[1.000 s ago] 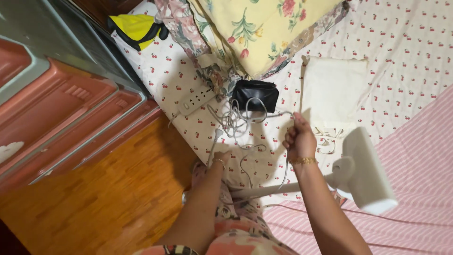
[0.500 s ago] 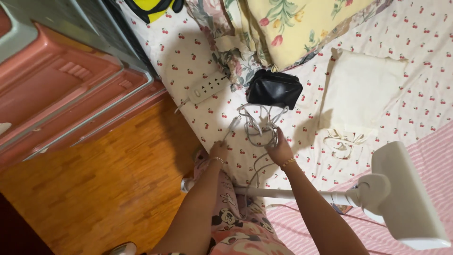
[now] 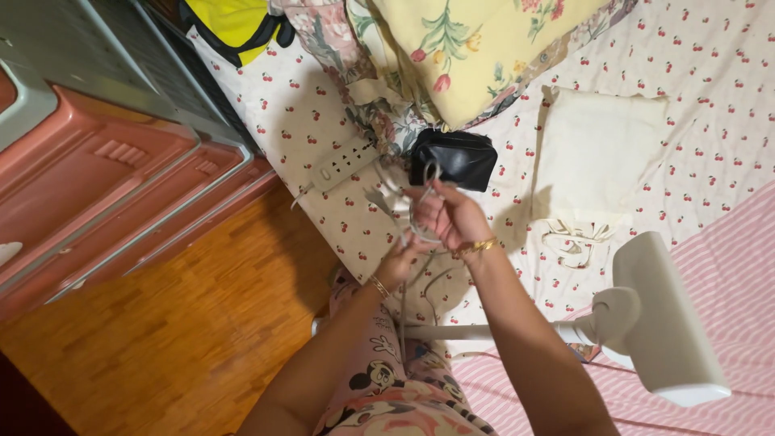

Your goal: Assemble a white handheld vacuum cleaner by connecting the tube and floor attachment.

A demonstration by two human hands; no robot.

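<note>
A grey cable (image 3: 416, 214) is gripped by both hands over the bed edge: the right hand (image 3: 448, 216) is clenched around a bunch of its loops, raised above the sheet (image 3: 323, 121), and the left hand (image 3: 397, 262) is closed on a lower strand just below. A gold bracelet (image 3: 478, 246) is seen on the right wrist, a thinner one on the left. The cable hangs between the hands and trails down past the knees. Just behind the right hand, a black pouch (image 3: 454, 159) is laid on the sheet, partly covered by the loops. Left of it a white power strip (image 3: 343, 164) lies near the bed edge. A floral pillow (image 3: 484, 48) is stacked behind the pouch. To the right a folded cream cloth (image 3: 593, 153) is spread, with thin cords beside its lower edge. A white lamp (image 3: 658, 319) on a stem is laid across a pink striped blanket (image 3: 726, 258), under the right forearm. Pink plastic drawers (image 3: 105, 202) stand at left on wood floor (image 3: 178, 339). A yellow bag (image 3: 230, 24) sits at top.
</note>
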